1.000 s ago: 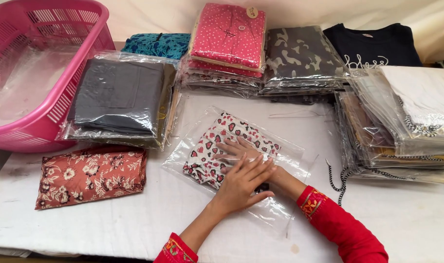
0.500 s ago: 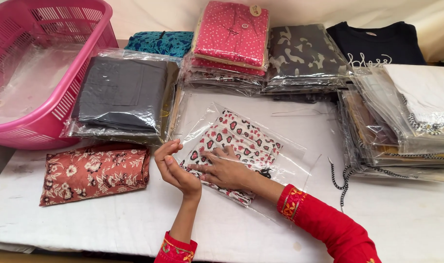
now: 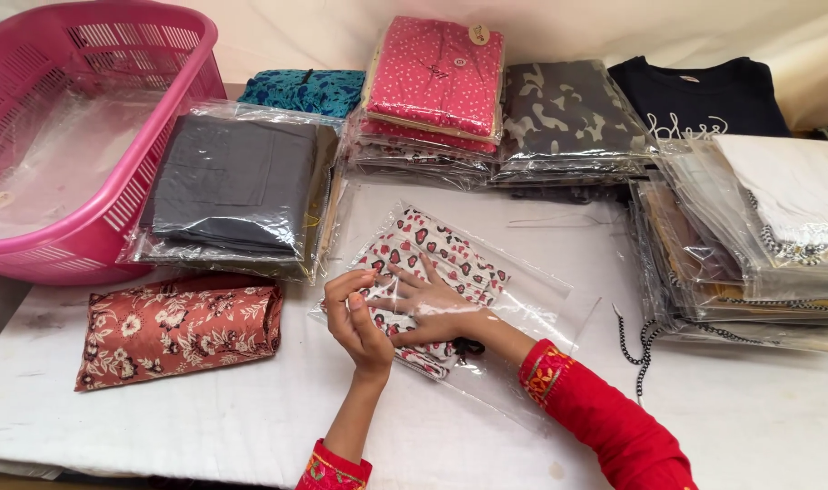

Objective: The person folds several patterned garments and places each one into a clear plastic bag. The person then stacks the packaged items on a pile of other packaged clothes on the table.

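Note:
A folded white garment with red and black hearts [image 3: 450,259] lies in a clear plastic bag [image 3: 541,299] on the white table [image 3: 750,417]. My right hand [image 3: 432,304] lies flat on the garment with its fingers spread. Plastic glare covers the hand and wrist, so it looks to be inside the bag. My left hand [image 3: 355,318] is at the bag's left edge, fingers curled and pinching the plastic. Both arms wear red embroidered sleeves.
A pink basket [image 3: 114,209] holding clear bags stands at the left. Beside it lie a bagged grey garment [image 3: 232,186] and a rust floral cloth [image 3: 178,328]. Behind are a teal cloth [image 3: 300,91], a pink dotted stack [image 3: 437,77], a camouflage pack [image 3: 564,113] and a navy shirt [image 3: 704,95]. Bagged stacks [image 3: 759,236] fill the right.
Both hands lay together on the bag before. My left hand has moved off to the bag's left edge and curled on the plastic. My right hand stays flat on the garment.

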